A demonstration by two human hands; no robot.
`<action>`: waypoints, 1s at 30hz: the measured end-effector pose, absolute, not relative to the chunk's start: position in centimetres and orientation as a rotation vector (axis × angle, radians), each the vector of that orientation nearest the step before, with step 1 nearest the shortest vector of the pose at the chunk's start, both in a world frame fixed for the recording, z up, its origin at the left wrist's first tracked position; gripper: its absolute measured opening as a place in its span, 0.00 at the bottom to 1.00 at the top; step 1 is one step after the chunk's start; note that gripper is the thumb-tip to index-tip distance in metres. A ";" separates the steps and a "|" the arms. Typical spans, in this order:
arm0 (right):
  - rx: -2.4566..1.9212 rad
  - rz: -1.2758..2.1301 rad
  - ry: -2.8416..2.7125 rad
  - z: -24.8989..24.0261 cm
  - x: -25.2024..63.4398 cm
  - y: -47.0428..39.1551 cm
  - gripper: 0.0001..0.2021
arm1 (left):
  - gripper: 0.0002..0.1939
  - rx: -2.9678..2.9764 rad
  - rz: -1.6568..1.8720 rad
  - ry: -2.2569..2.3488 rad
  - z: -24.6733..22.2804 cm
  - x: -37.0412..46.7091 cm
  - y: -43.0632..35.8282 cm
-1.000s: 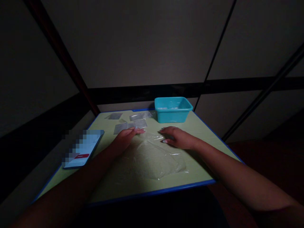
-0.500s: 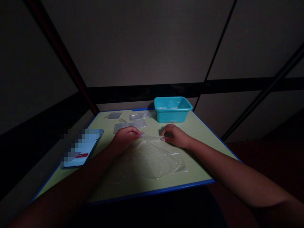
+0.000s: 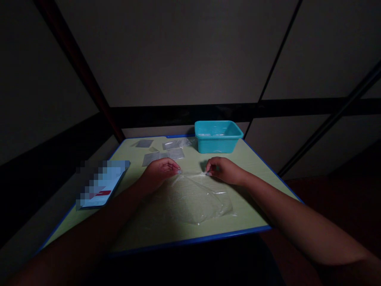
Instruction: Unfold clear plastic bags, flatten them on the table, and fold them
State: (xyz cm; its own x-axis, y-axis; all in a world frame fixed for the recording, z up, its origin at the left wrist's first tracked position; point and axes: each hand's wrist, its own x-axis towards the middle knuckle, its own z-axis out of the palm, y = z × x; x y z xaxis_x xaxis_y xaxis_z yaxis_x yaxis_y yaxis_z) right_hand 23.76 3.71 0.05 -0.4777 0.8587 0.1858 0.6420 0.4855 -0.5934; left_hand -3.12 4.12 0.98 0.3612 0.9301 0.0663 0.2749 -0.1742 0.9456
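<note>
Both hands have curled from lying flat into pinches: left hand (image 3: 159,171) and right hand (image 3: 224,170) each grip the far edge of the clear plastic bag (image 3: 190,196), which lies mid-tabletop (image 3: 253,159).

- The tub (image 3: 218,137) was turquoise.
- The table (image 3: 256,159) was pale yellow-green with a blue edge.
- The plastic bag (image 3: 190,198) was clear.
- The small packets (image 3: 162,155) looked grey, perhaps clear, in the dim light.
- The phone (image 3: 101,184) showed a red band.

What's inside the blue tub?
The turquoise tub sits at the table's far edge. Something pale and shiny shows near its back wall; its front wall hides the bottom.
</note>
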 end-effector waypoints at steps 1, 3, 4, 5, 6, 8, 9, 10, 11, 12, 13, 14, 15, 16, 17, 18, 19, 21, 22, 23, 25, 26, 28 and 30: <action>-1.235 0.636 -2.279 0.1 23.8 3.7 0.04 | 0.09 1.681 0.853 1.087 1.0 -3.1 4.1; -1.215 0.656 -2.289 0.2 23.8 3.5 0.03 | 0.09 1.703 0.821 1.075 1.0 -3.2 4.1; -1.208 0.666 -2.293 0.3 23.7 3.4 0.04 | 0.09 1.716 0.799 1.071 1.1 -3.2 4.1; -1.206 0.672 -2.298 0.4 23.7 3.4 0.05 | 0.09 1.729 0.771 1.069 1.1 -3.2 4.0; -1.211 0.673 -2.302 0.4 23.7 3.3 0.07 | 0.09 1.738 0.740 1.066 1.1 -3.2 4.0; -1.234 0.655 -2.320 0.6 23.7 3.2 0.11 | 0.08 1.762 0.687 1.051 1.3 -3.1 3.8; -1.248 0.635 -2.333 0.7 23.6 3.1 0.13 | 0.08 1.786 0.666 1.039 1.4 -3.1 3.7; -1.262 0.611 -2.343 0.7 23.6 3.1 0.13 | 0.07 1.821 0.643 1.023 1.4 -3.1 3.7; -1.270 0.587 -2.352 0.8 23.6 3.1 0.14 | 0.07 1.861 0.622 1.006 1.5 -3.1 3.6; -1.273 0.567 -2.355 0.8 23.6 3.1 0.13 | 0.06 1.904 0.599 0.990 1.6 -3.1 3.6; -1.268 0.554 -2.352 0.9 23.5 3.0 0.13 | 0.06 1.943 0.574 0.973 1.7 -3.1 3.5; -1.256 0.553 -2.339 0.9 23.5 3.0 0.12 | 0.05 1.970 0.553 0.957 1.7 -3.1 3.4; -1.237 0.570 -2.317 0.9 23.4 2.9 0.12 | 0.05 1.985 0.533 0.940 1.8 -3.1 3.4; -1.212 0.608 -2.286 0.8 23.3 2.9 0.12 | 0.05 1.992 0.516 0.925 1.9 -3.1 3.3; -1.185 0.670 -2.247 0.8 23.2 2.8 0.12 | 0.05 1.995 0.496 0.913 2.0 -3.1 3.2; -1.156 0.755 -2.201 0.8 23.1 2.8 0.14 | 0.05 1.996 0.475 0.907 2.0 -3.1 3.1; -1.125 0.855 -2.148 0.7 23.0 2.7 0.16 | 0.05 1.997 0.456 0.905 2.1 -3.1 3.1; -1.047 1.064 -2.023 0.7 22.7 2.6 0.20 | 0.06 2.020 0.439 0.908 2.0 -3.1 3.1; -1.001 1.159 -1.950 0.6 22.6 2.6 0.21 | 0.07 2.050 0.457 0.913 2.0 -3.1 3.1; -0.953 1.240 -1.877 0.6 22.5 2.6 0.22 | 0.09 2.100 0.490 0.917 1.9 -3.1 3.1; -0.878 1.329 -1.764 0.6 22.4 2.6 0.24 | 0.14 2.255 0.583 0.913 1.7 -3.0 3.0; -0.865 1.322 -1.751 0.6 22.4 2.5 0.25 | 0.17 2.350 0.621 0.902 1.6 -2.9 2.9; -0.886 1.198 -1.868 0.7 22.6 2.4 0.27 | 0.24 2.539 0.613 0.870 1.4 -2.8 2.6; -0.944 1.010 -2.146 1.0 22.9 2.0 0.29 | 0.30 2.681 0.464 0.841 1.1 -2.6 2.0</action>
